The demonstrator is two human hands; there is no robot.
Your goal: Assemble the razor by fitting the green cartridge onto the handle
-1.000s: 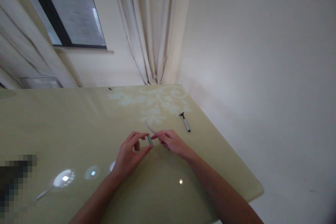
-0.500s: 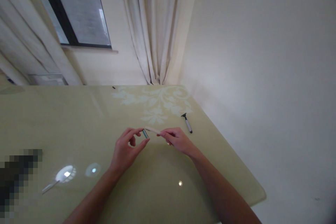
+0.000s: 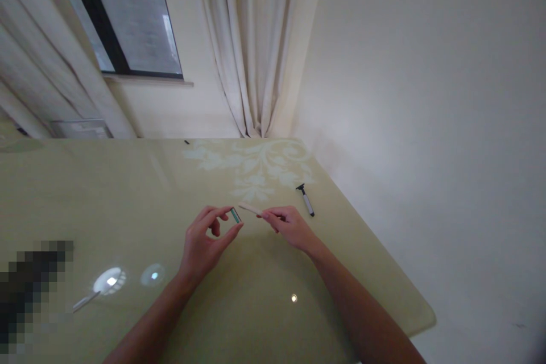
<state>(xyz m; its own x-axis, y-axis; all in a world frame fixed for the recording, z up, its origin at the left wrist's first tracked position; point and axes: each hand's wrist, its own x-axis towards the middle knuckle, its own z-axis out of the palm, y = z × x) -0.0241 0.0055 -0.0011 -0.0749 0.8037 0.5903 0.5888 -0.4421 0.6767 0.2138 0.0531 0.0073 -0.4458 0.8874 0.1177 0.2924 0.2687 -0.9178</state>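
Between the fingertips and thumb of my left hand point(image 3: 207, 242) is a razor cartridge point(image 3: 236, 215), small and dark-edged with a teal-green face, held slanted above the table. My right hand point(image 3: 290, 227) pinches a slim pale stick point(image 3: 251, 209) by its right end. The stick's free end points left towards the cartridge, with a small gap between them; its exact kind is too small to tell. Beyond my right hand, a razor point(image 3: 305, 200) with a grey handle and black head lies on the table.
The glossy pale green table point(image 3: 239, 307) has a white floral pattern at its far end and reflects lights. A small black piece point(image 3: 186, 142) lies by the far edge. At the left are a thin whitish stick point(image 3: 86, 301) and a blurred-out dark object point(image 3: 25, 290). A wall borders the right.
The pale stick's tip has drawn slightly away from the razor cartridge, up and to the right. Both hands keep nearly the same position and grip.
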